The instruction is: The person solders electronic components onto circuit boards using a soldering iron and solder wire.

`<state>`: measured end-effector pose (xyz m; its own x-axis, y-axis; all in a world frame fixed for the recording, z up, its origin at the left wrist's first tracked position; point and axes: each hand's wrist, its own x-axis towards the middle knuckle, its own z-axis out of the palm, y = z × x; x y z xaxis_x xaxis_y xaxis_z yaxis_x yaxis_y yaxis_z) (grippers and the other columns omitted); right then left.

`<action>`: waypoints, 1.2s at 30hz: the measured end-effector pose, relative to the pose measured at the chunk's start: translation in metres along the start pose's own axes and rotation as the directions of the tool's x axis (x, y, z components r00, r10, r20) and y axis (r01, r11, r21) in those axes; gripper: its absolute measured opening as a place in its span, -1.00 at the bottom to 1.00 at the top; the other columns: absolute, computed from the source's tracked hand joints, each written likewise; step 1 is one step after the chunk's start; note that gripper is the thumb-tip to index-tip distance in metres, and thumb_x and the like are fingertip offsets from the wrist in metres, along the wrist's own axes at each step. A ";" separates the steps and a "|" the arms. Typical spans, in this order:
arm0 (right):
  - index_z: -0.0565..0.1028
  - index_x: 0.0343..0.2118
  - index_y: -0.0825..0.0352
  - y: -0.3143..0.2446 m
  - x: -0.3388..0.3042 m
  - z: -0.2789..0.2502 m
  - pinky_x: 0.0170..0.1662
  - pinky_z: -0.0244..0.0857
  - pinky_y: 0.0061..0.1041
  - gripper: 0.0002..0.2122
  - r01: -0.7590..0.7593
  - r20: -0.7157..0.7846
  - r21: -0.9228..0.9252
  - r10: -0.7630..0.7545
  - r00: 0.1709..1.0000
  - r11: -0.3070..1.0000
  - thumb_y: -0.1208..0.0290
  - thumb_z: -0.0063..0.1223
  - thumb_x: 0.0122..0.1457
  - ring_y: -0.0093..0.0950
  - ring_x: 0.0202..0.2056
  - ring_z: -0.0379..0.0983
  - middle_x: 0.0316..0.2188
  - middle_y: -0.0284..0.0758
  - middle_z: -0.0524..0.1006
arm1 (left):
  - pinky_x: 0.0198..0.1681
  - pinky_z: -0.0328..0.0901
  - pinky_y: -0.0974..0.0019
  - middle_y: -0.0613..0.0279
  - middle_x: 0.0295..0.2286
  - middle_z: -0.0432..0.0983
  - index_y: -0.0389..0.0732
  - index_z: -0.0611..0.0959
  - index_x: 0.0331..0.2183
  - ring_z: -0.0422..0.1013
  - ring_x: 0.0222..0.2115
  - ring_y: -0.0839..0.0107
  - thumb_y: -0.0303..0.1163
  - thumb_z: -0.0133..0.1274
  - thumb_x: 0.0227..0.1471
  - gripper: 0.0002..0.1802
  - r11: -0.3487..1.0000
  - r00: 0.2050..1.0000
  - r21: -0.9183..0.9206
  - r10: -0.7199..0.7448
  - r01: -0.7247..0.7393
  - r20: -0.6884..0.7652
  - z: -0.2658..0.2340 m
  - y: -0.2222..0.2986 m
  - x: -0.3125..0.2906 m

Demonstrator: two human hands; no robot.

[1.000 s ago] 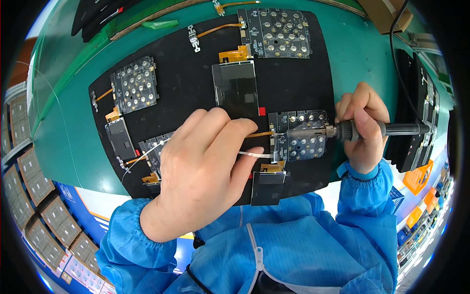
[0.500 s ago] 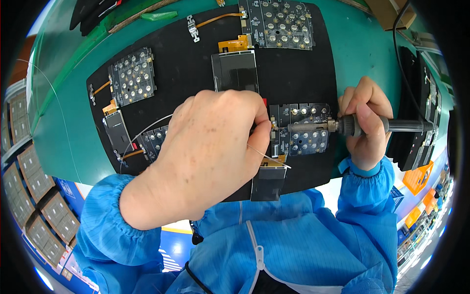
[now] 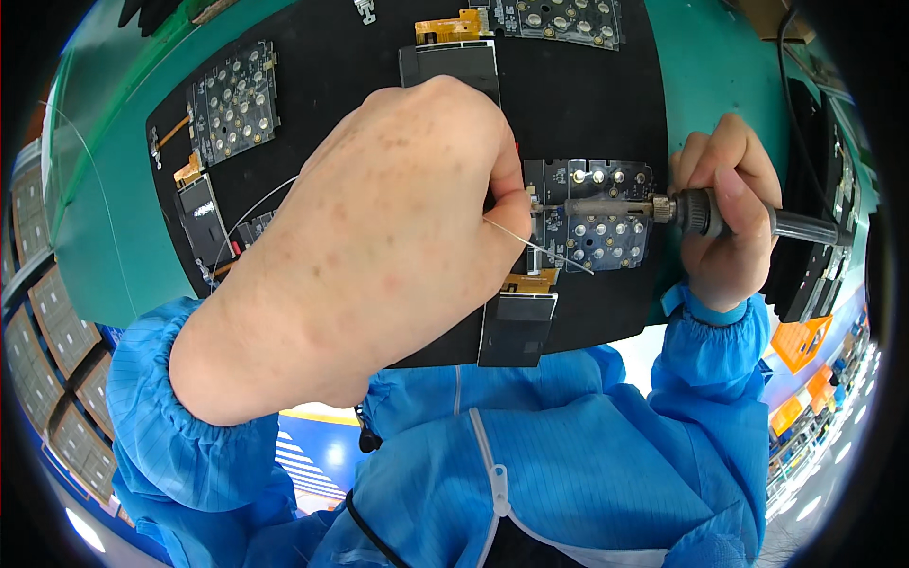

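My left hand (image 3: 407, 189) is closed, its fingers curled down at the left edge of a keypad circuit board (image 3: 611, 241). A thin silvery solder wire (image 3: 554, 258) is in its grip. The wire's free end sticks out to the right over the board, and its other part curves away to the left. In my closed right hand (image 3: 727, 213) is a soldering iron (image 3: 696, 212), held level. Its narrow tip reaches left across the board to the edge beside my left fingertips. The exact contact point is too small to make out. A small display (image 3: 518, 327) hangs from the board by an orange flex cable (image 3: 530, 281).
A black mat (image 3: 592, 114) on the green table (image 3: 696, 71) carries several more boards, including a keypad board (image 3: 234, 102) at left and another (image 3: 563, 19) at the far side. A black cord (image 3: 784, 95) and stacked dark trays (image 3: 814, 275) are at right.
The whole scene has shifted upward in the view. Both hands keep their places at the board, with the iron's tip still beside my left fingertips.
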<state>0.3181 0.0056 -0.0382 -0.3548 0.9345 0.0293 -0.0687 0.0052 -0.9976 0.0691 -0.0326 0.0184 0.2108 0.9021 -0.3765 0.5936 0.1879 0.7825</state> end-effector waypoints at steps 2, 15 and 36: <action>0.34 -0.52 0.38 0.000 0.000 0.000 -0.39 -0.04 -0.59 -0.78 0.001 0.009 -0.001 -0.001 1.000 1.000 0.30 -0.04 0.03 -0.60 -0.48 0.16 -0.55 -0.32 0.35 | -0.64 0.11 0.39 0.33 -0.84 0.13 -0.38 0.58 -0.57 0.06 -0.80 0.56 -0.60 0.13 -0.08 -0.91 1.000 1.000 -0.004 -0.016 0.016 -0.001 0.000 0.003 0.001; 0.36 -0.51 0.38 0.000 0.000 -0.003 -0.37 -0.01 -0.59 -0.78 -0.005 0.015 -0.001 0.005 1.000 1.000 0.30 -0.03 0.03 -0.57 -0.46 0.19 -0.54 -0.30 0.36 | -0.64 0.08 0.43 0.41 -0.81 0.14 -0.39 0.57 -0.55 0.06 -0.76 0.65 -0.60 0.13 -0.07 -0.92 0.977 0.997 0.202 -0.052 0.062 -0.057 0.013 0.029 0.000; 0.30 -0.49 0.33 0.002 0.002 0.004 -0.42 -0.06 -0.57 -0.80 0.059 0.051 -0.086 -0.054 0.997 0.995 0.28 -0.12 0.11 -0.61 -0.53 0.08 -0.59 -0.39 0.23 | -0.63 0.02 0.45 0.47 -0.80 0.10 -0.36 0.59 -0.52 0.05 -0.74 0.68 -0.57 0.13 -0.08 -0.94 0.972 0.973 -0.047 -0.230 0.228 -0.036 0.011 0.024 0.001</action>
<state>0.3140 0.0062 -0.0397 -0.3979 0.9133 0.0866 -0.0089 0.0906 -0.9958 0.0920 -0.0309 0.0314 0.0403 0.8482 -0.5281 0.5891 0.4068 0.6982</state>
